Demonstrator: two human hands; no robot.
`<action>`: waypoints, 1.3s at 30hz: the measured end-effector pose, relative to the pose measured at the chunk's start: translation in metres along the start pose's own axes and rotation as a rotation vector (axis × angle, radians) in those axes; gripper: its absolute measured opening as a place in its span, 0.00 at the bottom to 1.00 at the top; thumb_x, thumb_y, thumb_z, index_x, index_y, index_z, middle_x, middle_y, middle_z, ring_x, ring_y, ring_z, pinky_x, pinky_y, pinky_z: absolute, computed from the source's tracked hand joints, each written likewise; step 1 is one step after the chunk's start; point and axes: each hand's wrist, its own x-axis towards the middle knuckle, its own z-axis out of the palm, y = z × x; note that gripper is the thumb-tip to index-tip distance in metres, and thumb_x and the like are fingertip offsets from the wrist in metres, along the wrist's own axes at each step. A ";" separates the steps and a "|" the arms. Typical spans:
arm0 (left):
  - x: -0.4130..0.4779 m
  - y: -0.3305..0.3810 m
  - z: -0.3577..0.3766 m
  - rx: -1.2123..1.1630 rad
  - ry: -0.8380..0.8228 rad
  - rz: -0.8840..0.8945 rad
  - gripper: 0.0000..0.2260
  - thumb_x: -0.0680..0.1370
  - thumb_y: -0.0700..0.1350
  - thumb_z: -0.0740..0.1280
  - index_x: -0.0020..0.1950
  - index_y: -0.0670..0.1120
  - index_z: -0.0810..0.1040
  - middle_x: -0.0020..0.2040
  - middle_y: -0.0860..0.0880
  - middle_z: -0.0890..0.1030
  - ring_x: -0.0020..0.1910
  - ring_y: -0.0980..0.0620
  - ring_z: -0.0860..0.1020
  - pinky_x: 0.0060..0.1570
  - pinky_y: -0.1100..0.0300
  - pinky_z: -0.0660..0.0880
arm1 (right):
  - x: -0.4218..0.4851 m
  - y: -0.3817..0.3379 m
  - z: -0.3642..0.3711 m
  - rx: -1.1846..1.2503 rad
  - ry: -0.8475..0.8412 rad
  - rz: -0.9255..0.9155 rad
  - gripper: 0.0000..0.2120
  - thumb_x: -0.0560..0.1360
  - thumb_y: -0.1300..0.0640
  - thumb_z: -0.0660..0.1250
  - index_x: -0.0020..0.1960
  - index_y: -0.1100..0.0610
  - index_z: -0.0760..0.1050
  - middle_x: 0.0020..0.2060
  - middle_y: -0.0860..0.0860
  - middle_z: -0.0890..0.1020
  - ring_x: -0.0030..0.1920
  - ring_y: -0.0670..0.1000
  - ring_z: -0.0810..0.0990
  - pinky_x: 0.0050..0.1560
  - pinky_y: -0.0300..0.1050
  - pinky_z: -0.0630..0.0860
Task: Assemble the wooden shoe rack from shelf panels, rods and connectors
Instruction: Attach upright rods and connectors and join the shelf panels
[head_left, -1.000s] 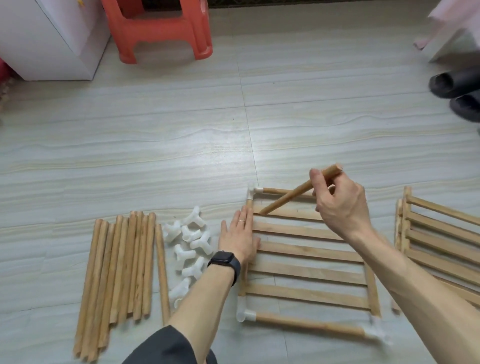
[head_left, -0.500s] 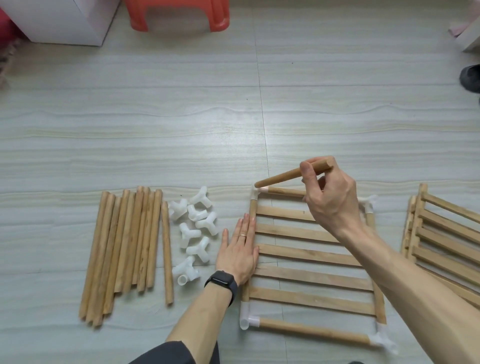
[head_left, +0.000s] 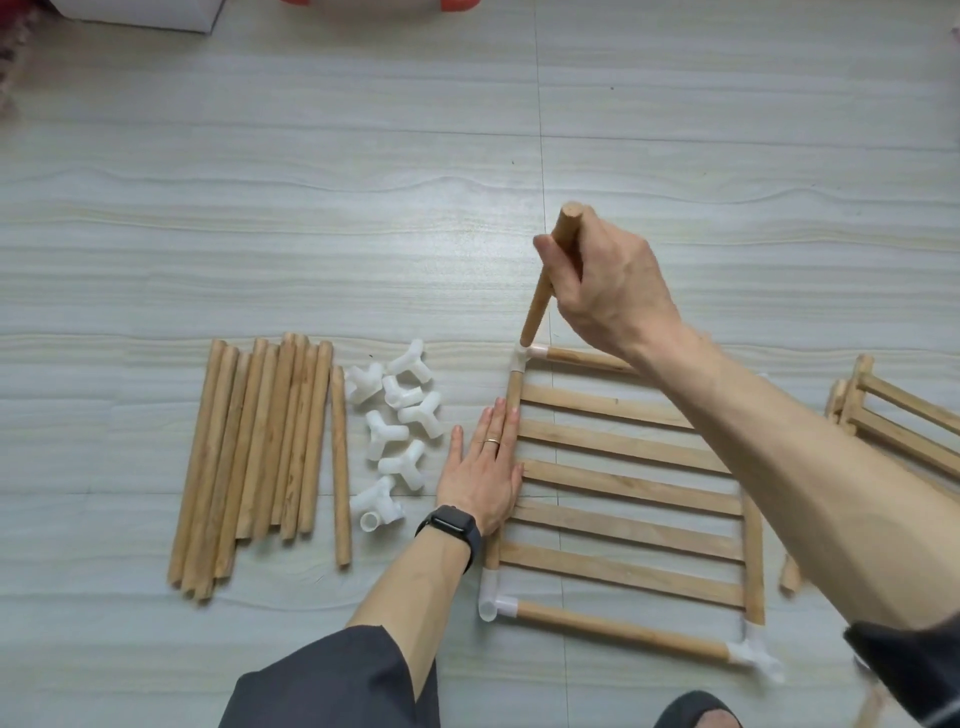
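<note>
No readable text or labels show anywhere.

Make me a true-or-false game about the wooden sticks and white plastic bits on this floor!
1. The right hand grips a round wooden rod, its lower end at a white plastic corner connector. True.
2. The left hand holds a connector. False: it rests flat on the slatted wooden shelf panel's side.
3. The pile of loose wooden rods lies right of the panel. False: left of it.
4. A black wristwatch sits on the left wrist. True.
</note>
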 end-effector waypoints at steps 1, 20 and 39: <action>0.000 0.000 0.001 -0.002 0.001 -0.001 0.31 0.86 0.53 0.46 0.76 0.48 0.24 0.78 0.50 0.27 0.80 0.51 0.33 0.79 0.43 0.40 | 0.005 -0.003 0.004 -0.017 -0.058 -0.018 0.10 0.84 0.48 0.59 0.49 0.53 0.65 0.38 0.48 0.73 0.38 0.54 0.71 0.43 0.50 0.68; 0.000 0.002 -0.001 0.014 -0.038 -0.022 0.30 0.86 0.53 0.46 0.77 0.50 0.26 0.81 0.52 0.34 0.80 0.53 0.35 0.79 0.42 0.41 | -0.002 0.004 0.037 0.158 0.068 0.158 0.12 0.84 0.49 0.61 0.48 0.57 0.67 0.37 0.48 0.70 0.37 0.54 0.71 0.41 0.49 0.66; -0.075 -0.143 -0.070 -0.053 -0.031 -0.733 0.20 0.83 0.56 0.59 0.64 0.41 0.73 0.58 0.41 0.80 0.55 0.39 0.79 0.53 0.49 0.77 | -0.227 0.044 0.070 -0.483 -1.092 0.325 0.38 0.81 0.35 0.54 0.82 0.44 0.37 0.80 0.53 0.31 0.80 0.66 0.35 0.75 0.74 0.43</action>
